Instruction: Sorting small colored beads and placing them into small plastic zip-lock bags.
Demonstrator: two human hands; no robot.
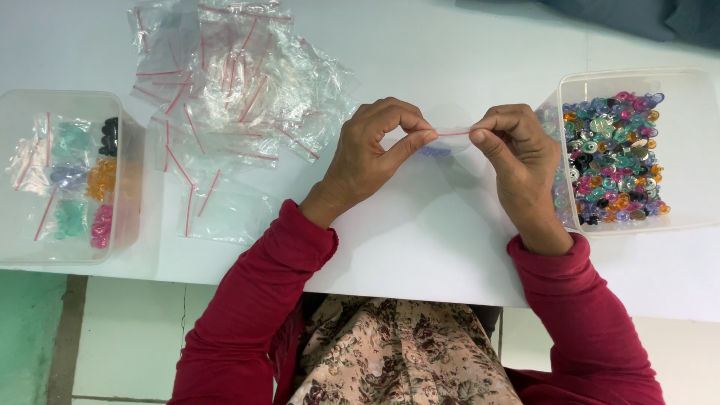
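Note:
Both hands hold one small clear zip bag (452, 135) with a red seal strip, lifted just above the white table (420, 232). My left hand (371, 154) pinches the strip's left end between thumb and forefinger. My right hand (517, 154) pinches its right end. A few bluish-purple pieces show through the bag's bottom, between the two hands. The rest of the bag is nearly invisible against the table.
A clear tub (675, 150) at the right holds many small coloured ring-shaped beads. At the left, another clear tub (67, 176) contains filled small bags sorted by colour. A heap of empty red-striped zip bags (232, 97) lies at the back left. The table edge runs near my lap.

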